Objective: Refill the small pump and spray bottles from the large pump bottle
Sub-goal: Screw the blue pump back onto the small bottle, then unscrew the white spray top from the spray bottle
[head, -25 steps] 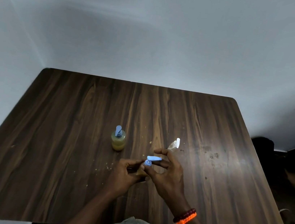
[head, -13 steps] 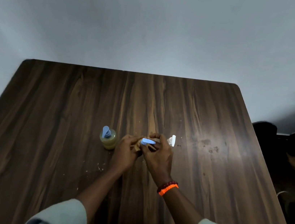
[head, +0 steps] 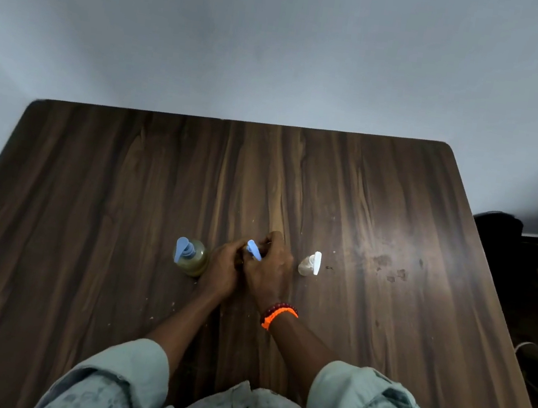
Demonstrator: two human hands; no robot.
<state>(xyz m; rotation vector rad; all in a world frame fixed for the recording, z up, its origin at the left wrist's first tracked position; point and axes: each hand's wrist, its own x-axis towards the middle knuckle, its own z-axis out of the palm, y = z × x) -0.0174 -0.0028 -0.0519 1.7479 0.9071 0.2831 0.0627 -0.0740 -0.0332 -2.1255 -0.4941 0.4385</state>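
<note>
Dark brown wood-grain laminate table [head: 86, 212], rounded corners, fills most of the head view; pale crumbs and dull smudges on its surface.

Person's forearms enter from 6 o'clock, pale grey-green patterned sleeves [head: 367, 401] rolled up. Right wrist carries an orange cord bracelet beside a dark red bead bracelet [head: 279, 314].

Large round clear bottle of yellow-green liquid with a light blue pump head [head: 191, 257] stands upright just at 9 o'clock of the hands, near but not touching.

Left hand [head: 221, 275] and right hand [head: 266, 272] are pressed together at table centre, fingers curled closed around a small bottle with a light blue pump top [head: 254, 249]; only the top shows, body hidden.

Small clear spray bottle with a white nozzle [head: 311, 264] stands at 3 o'clock of the right hand, apart from it.
</note>
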